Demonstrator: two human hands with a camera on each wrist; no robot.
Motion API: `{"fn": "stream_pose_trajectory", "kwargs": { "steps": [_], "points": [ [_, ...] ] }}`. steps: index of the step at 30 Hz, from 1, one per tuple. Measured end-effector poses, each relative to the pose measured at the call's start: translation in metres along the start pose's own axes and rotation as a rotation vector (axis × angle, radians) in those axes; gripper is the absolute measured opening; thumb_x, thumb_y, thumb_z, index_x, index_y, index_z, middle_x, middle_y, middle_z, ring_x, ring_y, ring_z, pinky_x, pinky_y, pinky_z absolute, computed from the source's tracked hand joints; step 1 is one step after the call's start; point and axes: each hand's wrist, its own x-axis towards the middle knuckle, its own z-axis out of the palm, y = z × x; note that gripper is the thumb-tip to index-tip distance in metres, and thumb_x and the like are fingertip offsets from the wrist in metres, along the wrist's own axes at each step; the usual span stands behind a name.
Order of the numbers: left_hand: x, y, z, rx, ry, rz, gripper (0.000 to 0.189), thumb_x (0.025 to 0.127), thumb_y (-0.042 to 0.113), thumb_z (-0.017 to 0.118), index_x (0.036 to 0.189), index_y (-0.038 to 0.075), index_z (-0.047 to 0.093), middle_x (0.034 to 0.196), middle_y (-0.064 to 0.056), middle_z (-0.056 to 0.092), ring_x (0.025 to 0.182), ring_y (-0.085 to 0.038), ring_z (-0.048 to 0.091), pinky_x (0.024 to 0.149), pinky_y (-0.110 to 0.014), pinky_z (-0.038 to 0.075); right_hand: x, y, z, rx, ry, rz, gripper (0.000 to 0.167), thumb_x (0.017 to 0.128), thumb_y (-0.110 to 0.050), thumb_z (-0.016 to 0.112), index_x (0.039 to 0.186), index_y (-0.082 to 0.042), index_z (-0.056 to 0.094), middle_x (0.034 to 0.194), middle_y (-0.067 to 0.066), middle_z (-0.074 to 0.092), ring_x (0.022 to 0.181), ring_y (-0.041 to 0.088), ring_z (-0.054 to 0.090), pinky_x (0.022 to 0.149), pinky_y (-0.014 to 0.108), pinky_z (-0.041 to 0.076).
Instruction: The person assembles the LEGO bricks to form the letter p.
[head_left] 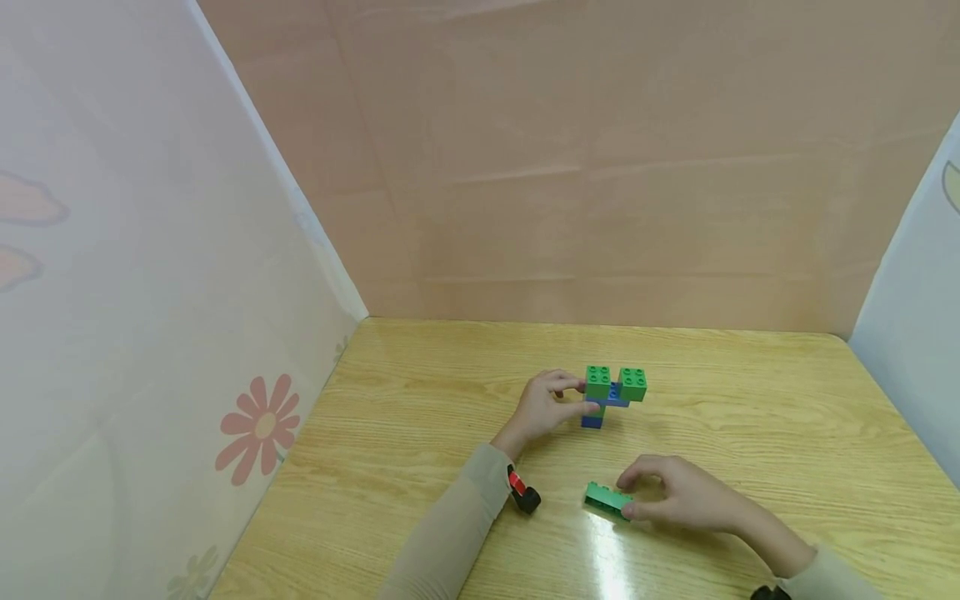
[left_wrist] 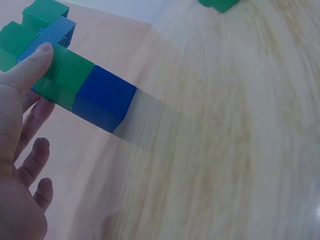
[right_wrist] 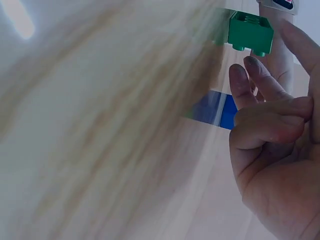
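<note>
My left hand pinches a small stack of toy building bricks between thumb and fingers. A dark blue brick forms its base, below a green one. Over these lies a longer blue brick bearing two separate green bricks, the right one on the overhanging end. The base stands on the table. Nearer the front, my right hand hovers with parted, bent fingers around the right end of a long green brick. This brick lies on its side, hollow underside toward me; thumb contact is unclear.
The wood-grain table meets a tan cloth wall at the back. A pale cloth with printed flowers hangs at the left, and another pale cloth at the right. A black wrist device sits at my left cuff.
</note>
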Motion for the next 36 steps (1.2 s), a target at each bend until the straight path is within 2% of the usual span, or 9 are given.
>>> {"fn": "stream_pose_trajectory", "kwargs": {
  "steps": [8, 14, 18, 23, 29, 36],
  "points": [
    [0.0001, 0.0002, 0.0001, -0.001, 0.004, 0.008, 0.040, 0.086, 0.034, 0.088, 0.120, 0.014, 0.079, 0.108, 0.020, 0.070, 0.109, -0.021, 0.063, 0.086, -0.025, 0.049, 0.0030, -0.0031, 0.0014, -0.006, -0.033, 0.043, 0.025, 0.092, -0.046, 0.079, 0.109, -0.029, 0.072, 0.108, -0.020, 0.067, 0.104, 0.009, 0.062, 0.086, 0.034, 0.052],
    [0.0005, -0.0008, 0.0005, -0.009, 0.001, 0.006, 0.040, 0.086, 0.033, 0.088, 0.120, 0.014, 0.079, 0.107, 0.019, 0.070, 0.109, -0.021, 0.063, 0.085, -0.025, 0.050, 0.0041, -0.0026, 0.0016, 0.015, -0.051, 0.047, 0.019, 0.094, -0.043, 0.077, 0.105, -0.028, 0.071, 0.106, -0.017, 0.067, 0.099, 0.008, 0.060, 0.081, 0.031, 0.050],
    [0.0005, -0.0013, 0.0005, -0.011, 0.003, 0.003, 0.039, 0.087, 0.033, 0.088, 0.120, 0.013, 0.079, 0.107, 0.019, 0.070, 0.109, -0.021, 0.062, 0.086, -0.025, 0.050, 0.0043, -0.0034, 0.0015, -0.013, -0.038, 0.051, 0.021, 0.095, -0.044, 0.076, 0.107, -0.028, 0.070, 0.107, -0.018, 0.066, 0.100, 0.007, 0.059, 0.083, 0.033, 0.051],
    [0.0003, -0.0017, 0.0006, -0.019, 0.005, 0.006, 0.039, 0.086, 0.032, 0.088, 0.120, 0.013, 0.079, 0.106, 0.019, 0.070, 0.109, -0.022, 0.062, 0.086, -0.026, 0.050, 0.0043, -0.0033, 0.0009, -0.035, -0.017, 0.060, 0.022, 0.094, -0.046, 0.077, 0.106, -0.029, 0.069, 0.106, -0.019, 0.066, 0.092, 0.005, 0.057, 0.086, 0.036, 0.050],
    [0.0000, -0.0019, 0.0008, -0.019, 0.005, 0.005, 0.039, 0.087, 0.033, 0.088, 0.120, 0.013, 0.079, 0.107, 0.019, 0.070, 0.109, -0.022, 0.062, 0.086, -0.026, 0.050, 0.0045, -0.0021, -0.0007, 0.040, -0.016, 0.042, 0.018, 0.095, -0.040, 0.077, 0.107, -0.029, 0.068, 0.110, -0.016, 0.068, 0.105, 0.011, 0.061, 0.086, 0.034, 0.051],
    [-0.0006, -0.0016, 0.0014, -0.025, 0.004, -0.006, 0.040, 0.087, 0.034, 0.087, 0.121, 0.015, 0.079, 0.108, 0.018, 0.070, 0.110, -0.021, 0.061, 0.086, -0.026, 0.050, 0.0041, 0.0005, -0.0026, 0.132, -0.013, 0.019, 0.016, 0.096, -0.031, 0.077, 0.107, -0.025, 0.067, 0.108, -0.011, 0.069, 0.099, 0.009, 0.062, 0.077, 0.029, 0.051]
  ]
}}
